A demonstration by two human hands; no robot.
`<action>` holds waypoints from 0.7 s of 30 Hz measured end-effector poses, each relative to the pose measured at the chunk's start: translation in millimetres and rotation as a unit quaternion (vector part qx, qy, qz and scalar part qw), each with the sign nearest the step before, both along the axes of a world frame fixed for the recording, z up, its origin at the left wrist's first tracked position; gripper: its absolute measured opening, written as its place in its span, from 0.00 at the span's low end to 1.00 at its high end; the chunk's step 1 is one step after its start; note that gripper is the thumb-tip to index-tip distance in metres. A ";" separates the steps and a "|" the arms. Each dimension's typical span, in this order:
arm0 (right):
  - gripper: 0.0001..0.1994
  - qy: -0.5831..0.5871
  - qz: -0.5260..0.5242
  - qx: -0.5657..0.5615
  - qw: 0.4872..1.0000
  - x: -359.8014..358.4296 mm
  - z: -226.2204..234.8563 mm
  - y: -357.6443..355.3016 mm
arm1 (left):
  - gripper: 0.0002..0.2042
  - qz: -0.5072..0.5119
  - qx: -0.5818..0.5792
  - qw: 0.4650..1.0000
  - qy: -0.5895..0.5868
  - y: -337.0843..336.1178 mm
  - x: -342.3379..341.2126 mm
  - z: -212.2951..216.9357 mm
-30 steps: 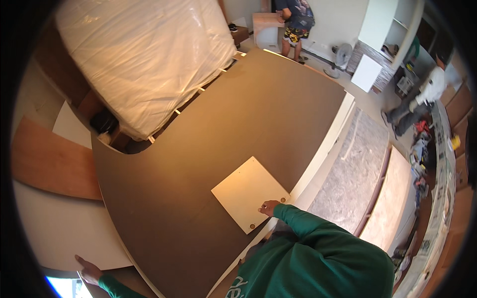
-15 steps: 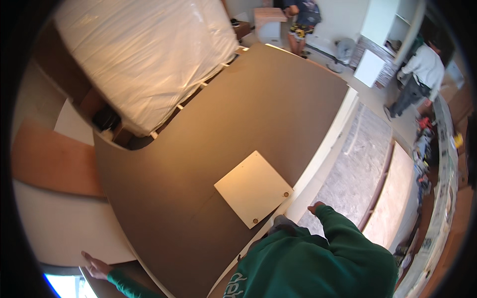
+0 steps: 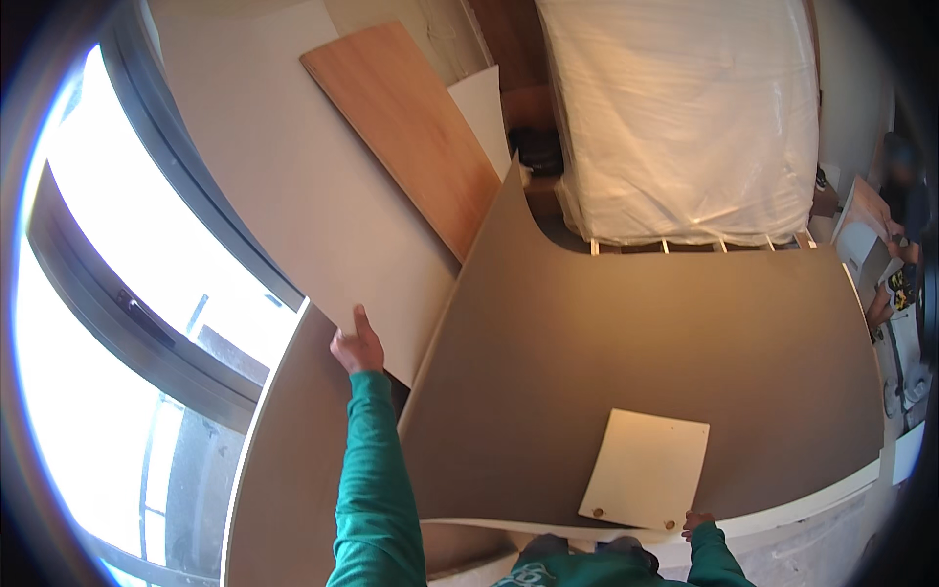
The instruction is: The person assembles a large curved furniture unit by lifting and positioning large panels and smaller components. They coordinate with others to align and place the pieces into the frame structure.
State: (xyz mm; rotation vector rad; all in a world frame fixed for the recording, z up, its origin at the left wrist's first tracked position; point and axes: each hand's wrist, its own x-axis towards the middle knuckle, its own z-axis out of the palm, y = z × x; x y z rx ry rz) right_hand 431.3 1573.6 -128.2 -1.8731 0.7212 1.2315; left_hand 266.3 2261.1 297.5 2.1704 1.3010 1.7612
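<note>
My left hand [image 3: 357, 344] is closed at the near edge of a large pale panel [image 3: 274, 147], its thumb pointing up along the surface. The fingers look curled around that edge, though partly hidden. A big brown panel [image 3: 626, 333] with a curved cutout lies flat in front of me. On it, near its front edge, rests a small cream board [image 3: 646, 465] with two round holes or fittings at its near corners. My right hand [image 3: 696, 525] is beside the board's near right corner, fingers curled; whether it touches the board or the panel's edge I cannot tell.
A reddish wooden board [image 3: 406, 137] lies on the pale panel. Beyond the brown panel stands a plastic-wrapped mattress-like slab [image 3: 685, 117]. Bright windows [image 3: 127, 254] line the left, beside another brown panel [image 3: 289, 430]. A person [image 3: 905, 225] is at the far right.
My view has swung left, bringing the windows and pale panel into fuller sight. The left hand stays at the pale panel's edge. My right hand is now closer to the small board's corner.
</note>
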 end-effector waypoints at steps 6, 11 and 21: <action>0.18 -0.284 0.146 0.010 0.948 24.4 -39.4 109.0 | 0.18 -0.108 -0.068 0.986 -0.107 -8.8 22.0 1.0; 0.22 -0.292 0.290 0.120 0.904 -18.9 40.7 264.5 | 0.17 -0.098 -0.032 0.991 -0.080 6.0 3.2 3.2; 0.24 -0.465 0.351 0.171 0.794 -19.3 185.8 393.1 | 0.14 -0.171 -0.048 0.973 -0.148 23.1 -14.2 4.5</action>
